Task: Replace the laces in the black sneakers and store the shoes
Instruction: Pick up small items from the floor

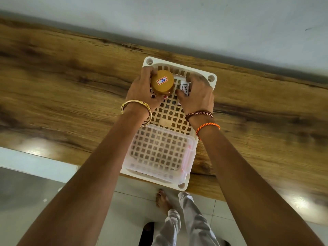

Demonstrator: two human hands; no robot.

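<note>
A white perforated plastic rack (170, 114) lies on a wooden counter. At its far end my left hand (142, 87) grips a round jar with a yellow-brown lid (162, 82) that bears a small sticker. Beside it my right hand (198, 93) holds a small white box with dark print (185, 89). A clear plastic container (159, 153) sits on the near end of the rack. A black shape (147, 231), perhaps a shoe, lies on the floor by my feet; no laces are in view.
The wooden counter (71, 89) runs across the view against a pale wall (177, 18). Below its near edge are a tiled floor (127, 210), my bare foot (162, 201) and grey trousers. A grey surface (23, 189) lies at the lower left.
</note>
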